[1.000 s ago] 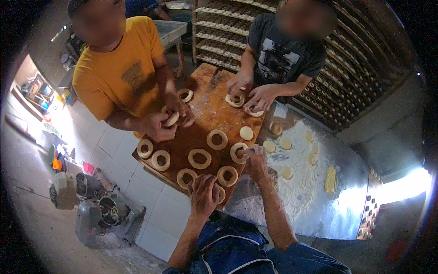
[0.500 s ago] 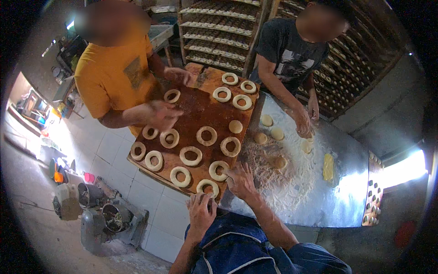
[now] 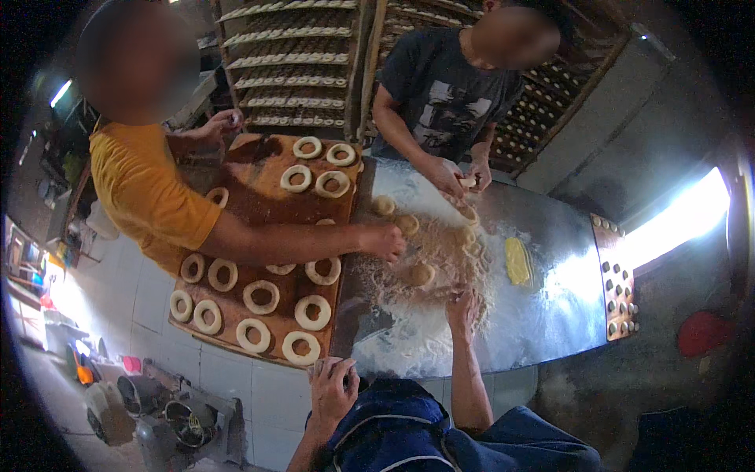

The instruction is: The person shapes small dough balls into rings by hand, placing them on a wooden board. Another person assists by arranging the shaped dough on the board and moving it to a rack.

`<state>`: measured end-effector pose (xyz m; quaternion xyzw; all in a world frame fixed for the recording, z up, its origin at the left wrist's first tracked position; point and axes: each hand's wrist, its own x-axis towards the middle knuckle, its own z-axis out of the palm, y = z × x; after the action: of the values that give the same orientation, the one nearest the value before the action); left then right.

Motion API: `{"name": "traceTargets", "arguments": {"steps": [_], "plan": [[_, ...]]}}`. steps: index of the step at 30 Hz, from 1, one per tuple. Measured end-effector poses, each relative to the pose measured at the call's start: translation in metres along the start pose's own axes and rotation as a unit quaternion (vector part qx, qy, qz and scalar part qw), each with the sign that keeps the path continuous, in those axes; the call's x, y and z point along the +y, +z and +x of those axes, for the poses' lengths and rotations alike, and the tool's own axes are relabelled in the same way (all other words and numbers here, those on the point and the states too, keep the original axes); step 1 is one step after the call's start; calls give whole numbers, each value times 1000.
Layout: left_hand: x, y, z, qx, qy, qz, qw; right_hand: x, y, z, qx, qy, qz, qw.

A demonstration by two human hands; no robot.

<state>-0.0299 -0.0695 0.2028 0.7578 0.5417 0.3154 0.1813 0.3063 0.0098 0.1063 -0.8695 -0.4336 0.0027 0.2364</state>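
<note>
Dough rings [image 3: 313,323] got left alone: right hand [image 3: 463,311] has been moved to the floury table [image 3: 543,322], left [image 3: 333,389] is curled by the board [image 3: 271,204]; whether anything's gripped by either's fingers can't be told.

Dark blue garment [image 3: 393,436] with thin white piping, bare forearms [image 3: 470,385]

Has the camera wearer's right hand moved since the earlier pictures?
Yes. Judged against the wooden board, the right hand has moved rightward, from the board's right edge out over the floured metal table.
</note>
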Motion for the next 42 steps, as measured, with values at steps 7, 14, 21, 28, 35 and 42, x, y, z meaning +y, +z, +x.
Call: {"name": "traceTargets", "arguments": {"steps": [7,14,21,28,35,42], "plan": [[30,31,9,-31,35,-8,999,-42,15,15,42,-143,27,988],[56,107,78,0,-122,-331,936,-47,-2,32,-211,-72,431,874],[99,139,97,-49,-152,-431,888,-30,-97,12,-323,-59,470,819],[130,178,92,-5,-270,-681,681,-14,-145,19,-292,-195,387,853],[149,195,81,-102,-118,-689,708,28,-128,48,-476,41,550,685],[155,226,95,-11,-153,-572,806,69,-81,40,-436,98,624,641]]}}
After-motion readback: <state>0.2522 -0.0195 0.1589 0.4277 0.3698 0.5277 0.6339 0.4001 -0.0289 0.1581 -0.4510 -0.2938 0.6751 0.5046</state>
